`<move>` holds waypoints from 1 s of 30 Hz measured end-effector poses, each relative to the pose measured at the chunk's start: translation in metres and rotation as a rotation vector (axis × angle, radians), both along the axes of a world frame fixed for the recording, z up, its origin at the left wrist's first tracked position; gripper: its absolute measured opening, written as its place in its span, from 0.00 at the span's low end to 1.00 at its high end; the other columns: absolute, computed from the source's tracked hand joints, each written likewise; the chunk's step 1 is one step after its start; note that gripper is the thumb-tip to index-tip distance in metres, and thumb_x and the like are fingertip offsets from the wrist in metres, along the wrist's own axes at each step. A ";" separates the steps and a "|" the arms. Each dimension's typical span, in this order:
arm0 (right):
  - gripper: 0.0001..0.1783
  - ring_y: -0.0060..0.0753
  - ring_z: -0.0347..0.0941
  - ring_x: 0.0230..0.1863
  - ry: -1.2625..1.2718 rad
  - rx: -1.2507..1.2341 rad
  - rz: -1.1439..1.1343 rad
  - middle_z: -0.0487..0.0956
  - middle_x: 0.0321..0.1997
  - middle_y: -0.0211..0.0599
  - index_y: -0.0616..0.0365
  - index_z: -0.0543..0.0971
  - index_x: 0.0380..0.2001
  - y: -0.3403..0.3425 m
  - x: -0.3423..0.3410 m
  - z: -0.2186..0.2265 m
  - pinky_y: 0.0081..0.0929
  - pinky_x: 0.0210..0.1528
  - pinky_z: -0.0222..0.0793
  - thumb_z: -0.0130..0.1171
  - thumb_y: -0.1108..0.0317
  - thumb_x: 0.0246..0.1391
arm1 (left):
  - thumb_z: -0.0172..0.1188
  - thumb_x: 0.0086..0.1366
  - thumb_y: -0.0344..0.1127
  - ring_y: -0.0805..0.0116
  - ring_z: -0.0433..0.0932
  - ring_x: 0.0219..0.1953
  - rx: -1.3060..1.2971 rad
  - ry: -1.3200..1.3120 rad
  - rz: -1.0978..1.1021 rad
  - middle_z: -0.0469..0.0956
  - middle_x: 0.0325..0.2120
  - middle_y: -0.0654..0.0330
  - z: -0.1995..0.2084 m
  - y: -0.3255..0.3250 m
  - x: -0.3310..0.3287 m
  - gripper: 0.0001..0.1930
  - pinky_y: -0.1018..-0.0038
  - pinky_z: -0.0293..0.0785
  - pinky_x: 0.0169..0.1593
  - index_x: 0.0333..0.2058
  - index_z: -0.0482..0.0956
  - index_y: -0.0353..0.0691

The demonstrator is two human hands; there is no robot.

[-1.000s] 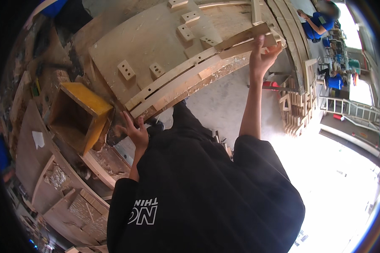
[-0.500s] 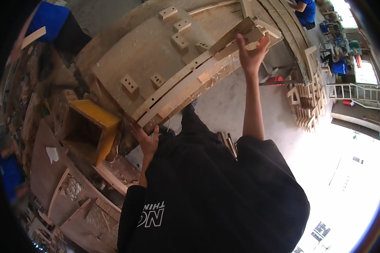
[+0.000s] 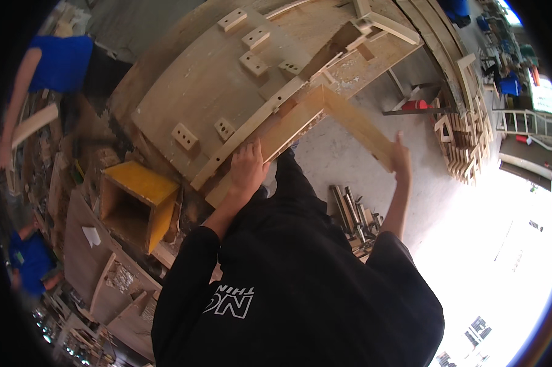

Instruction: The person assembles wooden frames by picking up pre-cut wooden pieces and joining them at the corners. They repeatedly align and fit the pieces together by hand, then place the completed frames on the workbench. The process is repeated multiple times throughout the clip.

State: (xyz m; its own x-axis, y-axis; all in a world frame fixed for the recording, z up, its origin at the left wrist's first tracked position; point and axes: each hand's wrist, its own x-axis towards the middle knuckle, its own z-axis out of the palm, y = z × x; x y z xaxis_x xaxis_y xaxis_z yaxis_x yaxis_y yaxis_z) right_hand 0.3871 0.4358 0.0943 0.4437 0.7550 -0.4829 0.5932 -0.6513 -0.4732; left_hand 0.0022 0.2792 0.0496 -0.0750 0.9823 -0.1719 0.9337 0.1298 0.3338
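An L-shaped wooden frame (image 3: 357, 125) has its corner at the edge of a wooden jig table (image 3: 166, 92). My right hand (image 3: 401, 160) is closed around the end of one leg, which sticks out over the floor. My left hand (image 3: 247, 168) curls its fingers over the other leg, lying along the table's near edge. Beside that leg runs a long wooden rail (image 3: 245, 136) with holes, fixed on the table. Several small drilled blocks stand on the table, among them one block (image 3: 185, 136) at the left.
Left of the table is a yellow-sided wooden box (image 3: 142, 182). Metal-ended bars (image 3: 349, 211) lie on the floor near my legs. Stacked wooden frames (image 3: 462, 147) stand at the right. A co-worker in blue (image 3: 59, 64) holds a wooden piece (image 3: 36, 127) at the far left.
The wooden frame has swung away from the rail, one leg now out over the floor. My right hand came down and nearer; my left slid right and up along the edge.
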 end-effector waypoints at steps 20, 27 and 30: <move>0.30 0.20 0.72 0.34 0.848 1.185 0.580 0.77 0.34 0.30 0.64 0.75 0.36 0.027 -0.117 0.170 0.17 0.39 0.67 0.79 0.56 0.37 | 0.74 0.49 0.46 0.53 0.82 0.33 0.391 -0.147 -0.258 0.81 0.31 0.50 0.280 0.052 -0.160 0.24 0.66 0.77 0.37 0.38 0.78 0.36; 0.29 0.45 0.73 0.54 0.358 1.554 1.023 0.80 0.46 0.39 0.58 0.76 0.41 0.039 -0.140 0.243 0.34 0.54 0.69 0.78 0.71 0.30 | 0.67 0.43 0.28 0.61 0.80 0.37 1.264 0.434 -0.408 0.79 0.33 0.60 0.288 0.122 -0.206 0.18 0.68 0.77 0.34 0.37 0.80 0.42; 0.28 0.47 0.73 0.56 0.019 1.585 0.981 0.80 0.48 0.37 0.58 0.77 0.41 0.031 -0.138 0.244 0.38 0.56 0.70 0.75 0.77 0.31 | 0.69 0.47 0.32 0.58 0.81 0.38 1.552 0.660 -0.504 0.81 0.35 0.59 0.303 0.143 -0.206 0.16 0.68 0.79 0.37 0.37 0.80 0.41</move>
